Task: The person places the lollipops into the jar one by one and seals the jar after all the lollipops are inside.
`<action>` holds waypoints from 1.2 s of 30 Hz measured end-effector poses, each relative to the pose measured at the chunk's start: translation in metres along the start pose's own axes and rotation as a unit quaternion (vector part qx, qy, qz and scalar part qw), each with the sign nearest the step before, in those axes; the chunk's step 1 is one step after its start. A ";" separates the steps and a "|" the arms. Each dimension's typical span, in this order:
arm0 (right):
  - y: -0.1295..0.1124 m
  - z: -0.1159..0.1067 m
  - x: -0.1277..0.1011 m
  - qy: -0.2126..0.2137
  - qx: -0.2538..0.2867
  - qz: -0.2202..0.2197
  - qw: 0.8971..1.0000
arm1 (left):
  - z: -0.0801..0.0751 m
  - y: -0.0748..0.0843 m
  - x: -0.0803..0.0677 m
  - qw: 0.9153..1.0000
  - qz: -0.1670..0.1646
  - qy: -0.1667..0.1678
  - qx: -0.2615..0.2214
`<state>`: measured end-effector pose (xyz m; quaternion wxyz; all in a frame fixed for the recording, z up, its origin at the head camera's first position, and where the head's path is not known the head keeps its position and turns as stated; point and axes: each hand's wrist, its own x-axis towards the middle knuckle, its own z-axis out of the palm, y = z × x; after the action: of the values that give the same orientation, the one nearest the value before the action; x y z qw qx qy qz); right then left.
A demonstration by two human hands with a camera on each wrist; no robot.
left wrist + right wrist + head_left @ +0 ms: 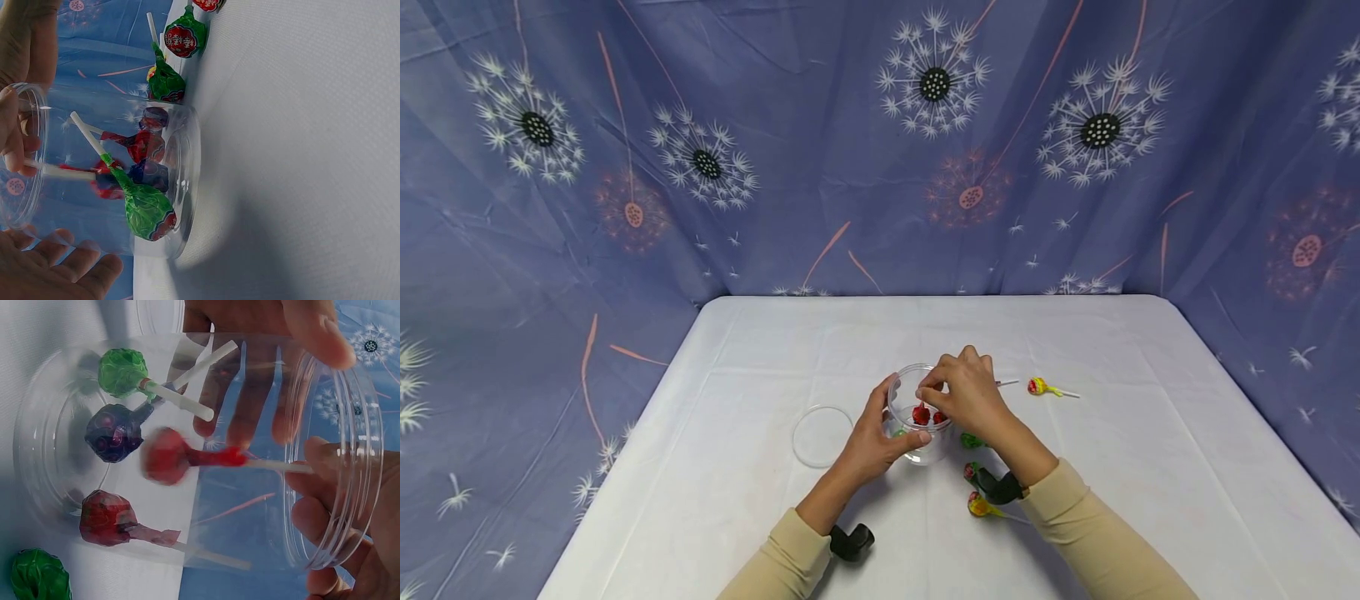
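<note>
Here, the right hand (967,392) pinches a red-wrapped lollipop (165,456) inside the clear jar (925,455) the left hand (871,447) grips — white tablecloth (760,358) beneath, blue dandelion curtain (820,150) behind.

Red lollipop (165,456) in your right hand (966,390), clear jar (923,452) in your left hand (871,442).
Beyond your hands, the purplish-blue curtain (820,108) carries white and coral dandelions (935,84); beneath them, the tablecloth (737,500) is white; your sleeves (1097,521) are beige.

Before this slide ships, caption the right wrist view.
Fingers pinch a red lollipop by its stick inside a clear jar holding a green lollipop, a purple one and another red one.
</note>
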<state>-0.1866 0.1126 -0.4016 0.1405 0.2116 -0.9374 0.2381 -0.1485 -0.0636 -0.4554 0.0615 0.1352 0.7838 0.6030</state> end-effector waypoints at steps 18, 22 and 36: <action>0.011 -0.027 -0.008 0.052 0.077 0.017 0.996 | 0.001 0.002 -0.001 1.000 0.003 0.006 0.014; 0.022 -0.036 -0.013 0.072 0.094 0.032 0.992 | 0.001 0.002 -0.001 1.000 0.000 0.008 0.020; 0.072 -0.059 -0.036 0.098 0.101 0.087 0.986 | -0.002 0.038 -0.011 1.000 -0.009 0.002 0.023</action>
<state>-0.1791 0.2119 -0.3930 0.1882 0.1177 -0.9050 0.3628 -0.1327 -0.0592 -0.4188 0.0623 0.1287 0.7986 0.5847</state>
